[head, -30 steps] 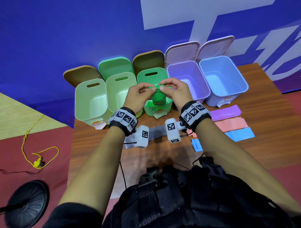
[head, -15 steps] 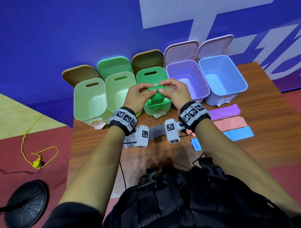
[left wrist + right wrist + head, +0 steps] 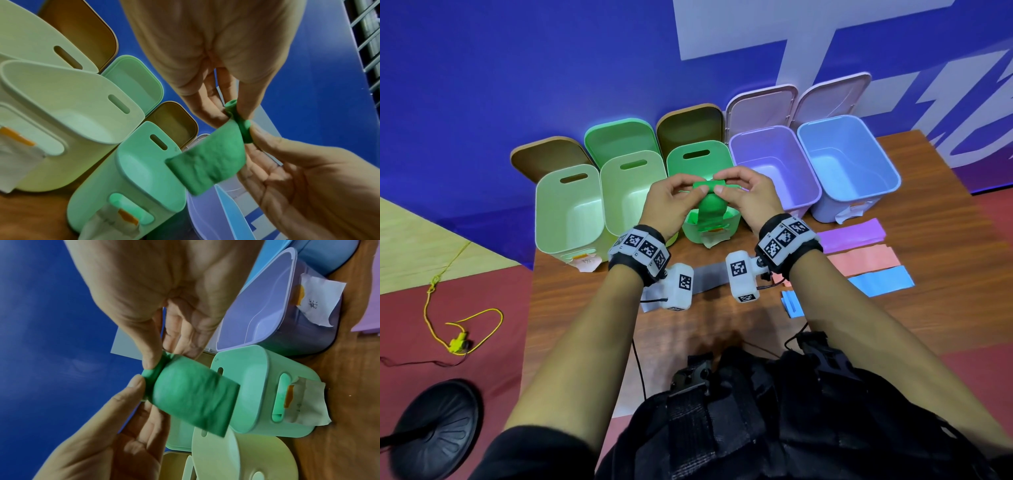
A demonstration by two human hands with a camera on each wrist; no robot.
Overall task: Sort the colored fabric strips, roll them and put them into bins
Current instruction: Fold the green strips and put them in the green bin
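A green fabric strip [image 3: 710, 205] is held in the air above the green bin [image 3: 690, 161]. Its top is rolled into a small tube and its loose tail [image 3: 207, 165] hangs down toward the bin. My left hand [image 3: 671, 202] pinches the left end of the roll [image 3: 231, 105] between thumb and fingers. My right hand [image 3: 748, 195] pinches the right end [image 3: 153, 374]. In the right wrist view the tail [image 3: 195, 400] hangs in front of the green bin [image 3: 261, 386].
Two pale green bins [image 3: 566, 209] [image 3: 630, 192] stand left of the green one, with a purple bin [image 3: 774, 164] and a blue bin [image 3: 849, 157] to its right. Purple [image 3: 851, 233], pink [image 3: 863, 260], blue [image 3: 883, 281] and grey [image 3: 709, 277] strips lie on the wooden table [image 3: 945, 240].
Both hands have turned the roll a little further, so the rolled part is thicker and the hanging tail shorter. The hands stay above the green bin.
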